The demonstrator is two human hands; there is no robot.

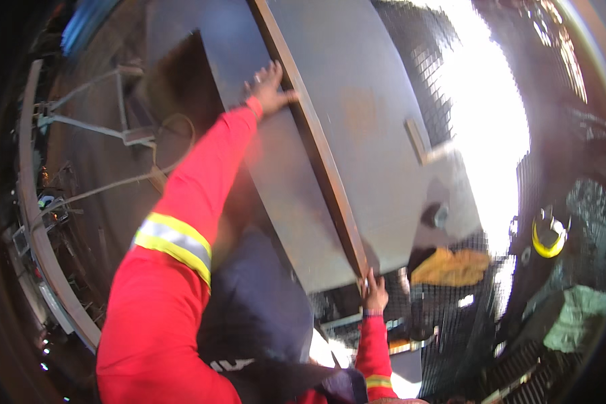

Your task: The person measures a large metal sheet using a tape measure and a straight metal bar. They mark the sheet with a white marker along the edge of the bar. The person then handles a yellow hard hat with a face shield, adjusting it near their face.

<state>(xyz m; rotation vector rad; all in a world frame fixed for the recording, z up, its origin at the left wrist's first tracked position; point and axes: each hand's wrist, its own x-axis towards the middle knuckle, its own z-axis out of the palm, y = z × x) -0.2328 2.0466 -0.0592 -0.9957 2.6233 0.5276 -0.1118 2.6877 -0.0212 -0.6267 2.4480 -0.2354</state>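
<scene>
- Broad grey metal plate (367, 161) is lying beneath the left hand (269, 91).
- Long narrow brown metal bar (319, 145) is running between both hands.
- The left hand is spreading open against it.
- The right hand (376, 295) is touching its near end, grip unclear.

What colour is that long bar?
The bar is brown; it shows best in the head view.

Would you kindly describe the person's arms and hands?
The left red fabric sleeve has a yellow-and-silver reflective band; the right red fabric sleeve shows a similar band. The left hand and right hand are gloveless, the latter with a thin wristband.
</scene>
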